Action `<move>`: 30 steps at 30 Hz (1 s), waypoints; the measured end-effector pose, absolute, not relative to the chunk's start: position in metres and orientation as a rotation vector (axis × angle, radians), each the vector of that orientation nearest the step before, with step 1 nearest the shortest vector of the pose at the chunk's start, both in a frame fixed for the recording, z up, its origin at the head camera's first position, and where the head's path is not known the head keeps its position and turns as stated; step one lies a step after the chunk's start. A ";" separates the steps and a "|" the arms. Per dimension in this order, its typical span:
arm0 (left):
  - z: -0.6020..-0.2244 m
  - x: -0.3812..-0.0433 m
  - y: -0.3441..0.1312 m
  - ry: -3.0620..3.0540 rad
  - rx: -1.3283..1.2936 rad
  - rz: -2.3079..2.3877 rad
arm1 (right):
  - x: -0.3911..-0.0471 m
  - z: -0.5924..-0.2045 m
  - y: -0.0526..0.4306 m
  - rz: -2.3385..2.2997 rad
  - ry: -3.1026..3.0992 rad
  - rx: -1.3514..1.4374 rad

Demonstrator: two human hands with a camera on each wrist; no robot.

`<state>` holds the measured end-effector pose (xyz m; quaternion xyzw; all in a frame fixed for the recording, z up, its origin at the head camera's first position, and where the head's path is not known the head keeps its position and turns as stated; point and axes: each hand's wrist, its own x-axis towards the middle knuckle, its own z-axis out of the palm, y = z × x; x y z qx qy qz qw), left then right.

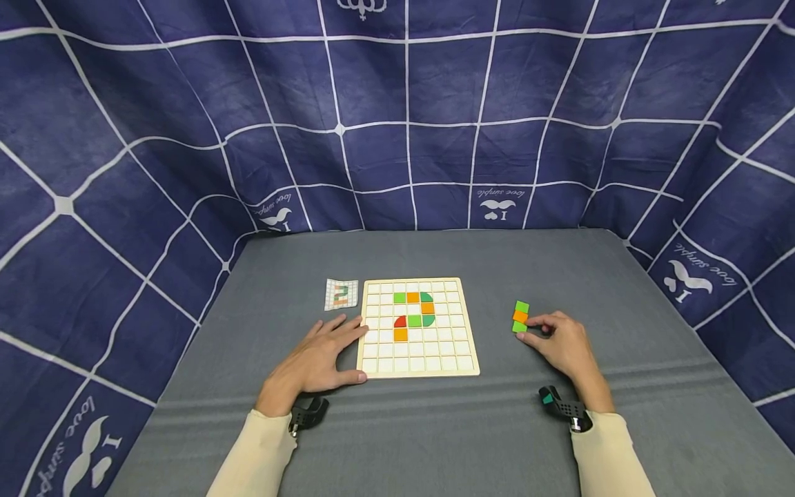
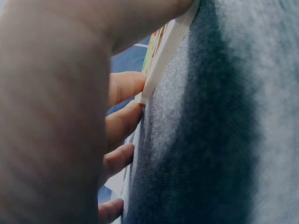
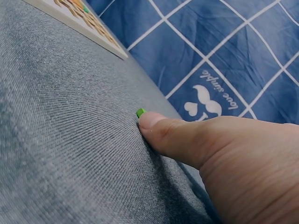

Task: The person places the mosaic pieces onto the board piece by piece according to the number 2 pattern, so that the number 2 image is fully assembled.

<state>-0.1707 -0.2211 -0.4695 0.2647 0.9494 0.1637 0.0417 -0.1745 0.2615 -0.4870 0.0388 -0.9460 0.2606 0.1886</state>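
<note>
A square wooden board (image 1: 435,352) with a grid of white cells lies in the middle of the table. Set in its cells are green and orange square tiles, dark green quarter-round tiles and a red quarter-round tile (image 1: 400,322). My left hand (image 1: 319,359) rests with spread fingers along the board's left edge, thumb at the near corner. To the right of the board, my right hand (image 1: 562,345) has thumb and index finger at the nearest green square tile (image 1: 518,327), pinching it. An orange square tile (image 1: 520,317) and another green tile (image 1: 522,306) line up beyond it.
A small pattern card (image 1: 341,295) with a coloured grid picture lies left of the board, just beyond my left fingertips. Grey cloth (image 1: 422,428) covers the table. A dark blue curtain (image 1: 435,159) with white lines hangs behind and at both sides.
</note>
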 end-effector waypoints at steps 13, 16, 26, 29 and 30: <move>-0.469 -0.171 -0.221 2.900 0.801 0.490 | -0.173 -0.485 0.263 0.733 -2.700 0.099; -0.468 -0.170 -0.221 2.902 0.800 0.489 | -0.173 -0.485 0.264 0.728 -2.689 0.117; -0.468 -0.169 -0.220 2.909 0.800 0.496 | -0.172 -0.485 0.261 0.704 -2.640 0.157; -0.469 -0.169 -0.220 2.909 0.802 0.495 | -0.171 -0.485 0.261 0.710 -2.629 0.158; -0.469 -0.169 -0.220 2.909 0.803 0.497 | -0.171 -0.485 0.262 0.711 -2.624 0.159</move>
